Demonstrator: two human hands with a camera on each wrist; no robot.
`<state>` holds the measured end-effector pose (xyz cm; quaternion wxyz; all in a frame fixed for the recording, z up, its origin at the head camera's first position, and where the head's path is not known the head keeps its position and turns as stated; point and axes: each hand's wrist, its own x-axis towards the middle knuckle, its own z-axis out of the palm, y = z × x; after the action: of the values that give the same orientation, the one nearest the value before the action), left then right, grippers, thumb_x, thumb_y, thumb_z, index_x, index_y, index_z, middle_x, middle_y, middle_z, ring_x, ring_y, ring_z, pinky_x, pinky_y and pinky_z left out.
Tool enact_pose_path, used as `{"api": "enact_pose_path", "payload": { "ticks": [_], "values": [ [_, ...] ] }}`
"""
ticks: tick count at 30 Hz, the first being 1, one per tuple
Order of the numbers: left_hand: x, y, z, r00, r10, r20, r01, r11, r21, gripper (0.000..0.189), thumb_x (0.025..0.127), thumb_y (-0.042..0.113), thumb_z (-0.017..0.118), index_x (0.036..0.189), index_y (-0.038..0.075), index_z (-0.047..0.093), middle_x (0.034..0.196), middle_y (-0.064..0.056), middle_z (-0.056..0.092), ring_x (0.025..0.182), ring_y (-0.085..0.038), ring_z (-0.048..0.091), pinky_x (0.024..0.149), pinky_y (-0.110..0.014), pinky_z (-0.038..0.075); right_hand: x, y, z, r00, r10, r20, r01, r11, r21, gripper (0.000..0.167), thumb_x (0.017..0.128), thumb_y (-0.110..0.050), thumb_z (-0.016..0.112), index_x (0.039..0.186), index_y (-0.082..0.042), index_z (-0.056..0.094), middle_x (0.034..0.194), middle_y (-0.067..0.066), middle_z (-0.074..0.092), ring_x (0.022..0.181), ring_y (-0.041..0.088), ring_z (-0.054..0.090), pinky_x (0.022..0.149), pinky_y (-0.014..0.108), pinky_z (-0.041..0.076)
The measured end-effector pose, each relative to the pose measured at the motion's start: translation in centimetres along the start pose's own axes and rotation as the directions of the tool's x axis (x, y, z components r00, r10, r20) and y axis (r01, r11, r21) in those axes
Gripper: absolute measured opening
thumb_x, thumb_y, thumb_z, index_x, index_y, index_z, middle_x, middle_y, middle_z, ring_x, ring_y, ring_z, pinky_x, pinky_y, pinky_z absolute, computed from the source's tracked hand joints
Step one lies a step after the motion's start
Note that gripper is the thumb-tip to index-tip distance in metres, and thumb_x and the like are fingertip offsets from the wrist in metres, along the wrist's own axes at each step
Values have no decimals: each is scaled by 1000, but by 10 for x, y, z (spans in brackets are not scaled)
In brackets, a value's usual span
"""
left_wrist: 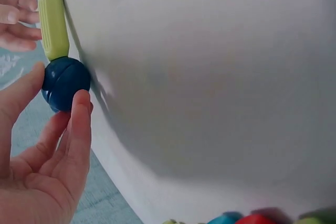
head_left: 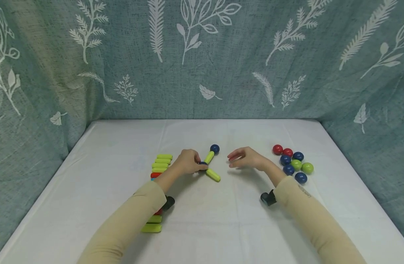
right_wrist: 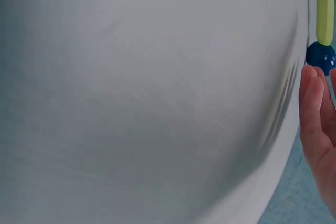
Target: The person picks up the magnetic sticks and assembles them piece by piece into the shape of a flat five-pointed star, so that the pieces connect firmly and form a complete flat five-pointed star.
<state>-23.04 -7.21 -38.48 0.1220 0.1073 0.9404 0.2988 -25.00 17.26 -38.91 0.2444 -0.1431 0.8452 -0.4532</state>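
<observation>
My left hand (head_left: pixel 188 162) pinches a dark blue ball (left_wrist: pixel 65 83) between thumb and fingers near the table's middle. Two yellow-green rods join this ball: one rod (head_left: pixel 213 175) points toward the near right, and the other rod (head_left: pixel 209 157) runs away from me. A second dark blue ball (head_left: pixel 214 149) caps the far rod. To the right of this piece, my right hand (head_left: pixel 249 159) hovers over the table with relaxed fingers and holds nothing. The right wrist view crops part of that hand at its edge.
A column of yellow-green rods (head_left: pixel 160 165), with red and blue ones, lies at the left, partly hidden under my left arm. Red balls (head_left: pixel 277 149), dark blue balls (head_left: pixel 301 178) and green balls (head_left: pixel 307 168) cluster at the right. A patterned curtain (head_left: pixel 202 91) hangs behind the white table (head_left: pixel 228 227).
</observation>
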Motion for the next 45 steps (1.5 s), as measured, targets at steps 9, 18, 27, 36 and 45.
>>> {"api": "enact_pose_path", "payload": {
  "ticks": [9, 18, 27, 36, 45],
  "values": [
    [-9, 4, 10, 998, -48, -30, 46, 996, -71, 32, 74, 32, 76, 70, 6, 58, 57, -2, 59, 52, -12, 52, 47, -21, 39, -5, -3, 14, 989, -30, 146, 34, 999, -24, 38, 81, -12, 68, 115, 4, 59, 108, 13, 63, 85, 13, 60, 74, 28, 50],
    [-14, 11, 16, 997, -45, -57, 42, 998, -51, 36, 74, 34, 76, 67, 6, 55, 50, -2, 58, 49, -13, 51, 44, -21, 35, -1, -6, 26, 985, -47, 167, 61, 995, -79, 30, 76, -5, 71, 103, 3, 64, 88, 5, 65, 76, 10, 56, 66, 22, 48],
    [-12, -3, -7, 998, -58, -28, 57, 997, -56, 37, 82, 39, 66, 86, 2, 63, 68, -6, 63, 62, -17, 57, 56, -26, 45, 0, -5, 29, 988, -39, 148, 55, 993, -108, 28, 75, -4, 72, 102, 2, 66, 87, 4, 65, 76, 11, 56, 64, 22, 46],
    [-7, -62, -65, 994, -81, -66, 75, 993, -94, 34, 94, 21, 49, 115, -4, 58, 113, -21, 54, 106, -34, 47, 87, -44, 42, -3, -2, 27, 990, -39, 136, 49, 996, -75, 29, 78, -7, 69, 106, 0, 66, 94, 4, 64, 80, 13, 55, 69, 23, 46],
    [-9, -95, -76, 986, -164, 22, 165, 986, -17, 35, 94, 18, 47, 118, -6, 55, 120, -25, 51, 109, -37, 45, 93, -46, 39, -5, -1, 26, 984, -25, 177, 32, 999, -34, 30, 79, -7, 68, 108, 0, 65, 95, 4, 65, 83, 13, 55, 72, 23, 46]
  ]
}}
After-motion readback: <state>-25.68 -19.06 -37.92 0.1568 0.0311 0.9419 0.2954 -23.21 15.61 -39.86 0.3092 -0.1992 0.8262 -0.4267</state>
